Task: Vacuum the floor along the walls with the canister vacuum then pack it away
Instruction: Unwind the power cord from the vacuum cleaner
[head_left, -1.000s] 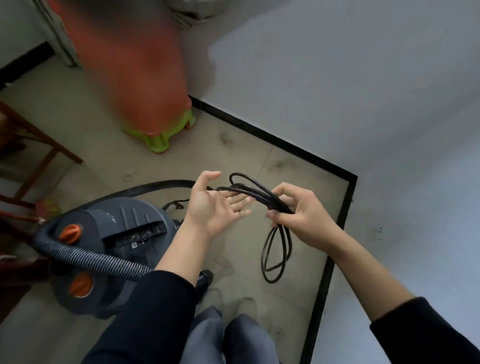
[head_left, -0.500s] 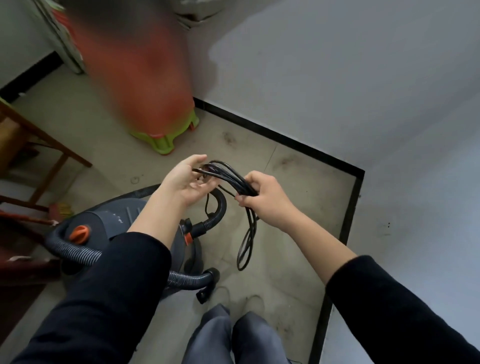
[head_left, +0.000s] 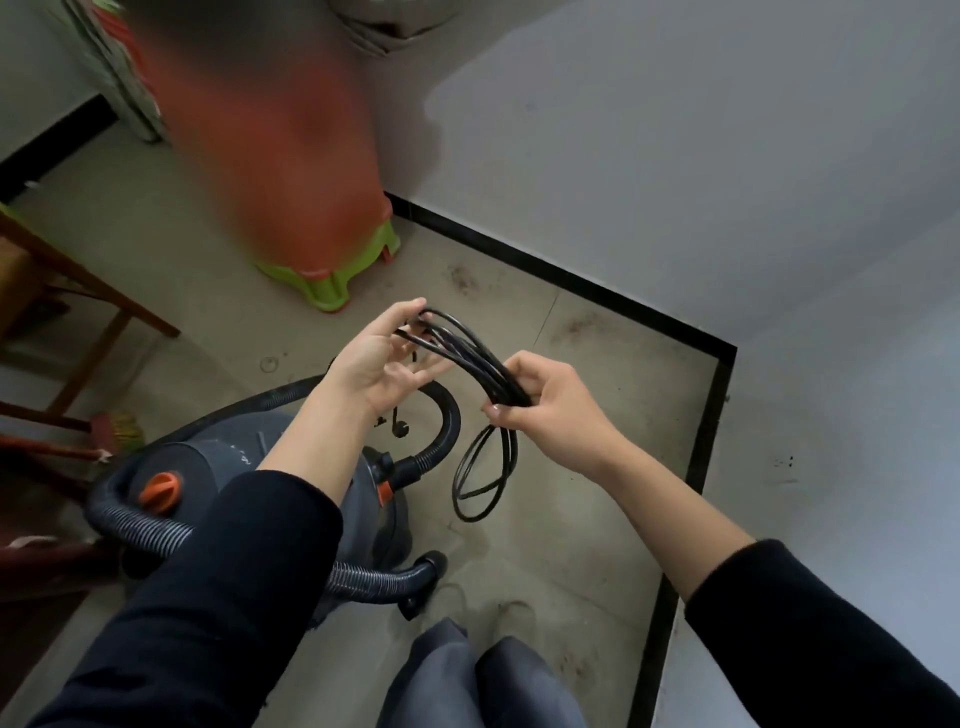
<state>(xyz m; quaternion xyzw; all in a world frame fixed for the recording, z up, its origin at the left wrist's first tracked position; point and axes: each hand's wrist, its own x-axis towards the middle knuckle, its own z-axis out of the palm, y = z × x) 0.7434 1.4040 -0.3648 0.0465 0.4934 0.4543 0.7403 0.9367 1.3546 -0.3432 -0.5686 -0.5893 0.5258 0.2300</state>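
Your right hand (head_left: 550, 415) clamps its grip on the coiled cord (head_left: 483, 371), your left hand (head_left: 379, 364) pinches the loop end loosely, so loops may slip out and unravel.

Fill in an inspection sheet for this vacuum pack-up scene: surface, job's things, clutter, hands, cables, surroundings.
Surface: beige tiled floor, scuffed and stained near the corner.
Job's things: grey canister vacuum with orange knobs stands on the floor; its ribbed hose curls around the body.
Clutter: stacked plastic stools, green at the bottom, blurred above; wooden furniture frame at the left.
Hands: left hand hooks the upper end of the coil; right hand grips the bundled strands.
Cables: black power cord gathered in several loops between the hands, with loops hanging below the right hand.
Surroundings: white walls with black skirting meet in a corner.
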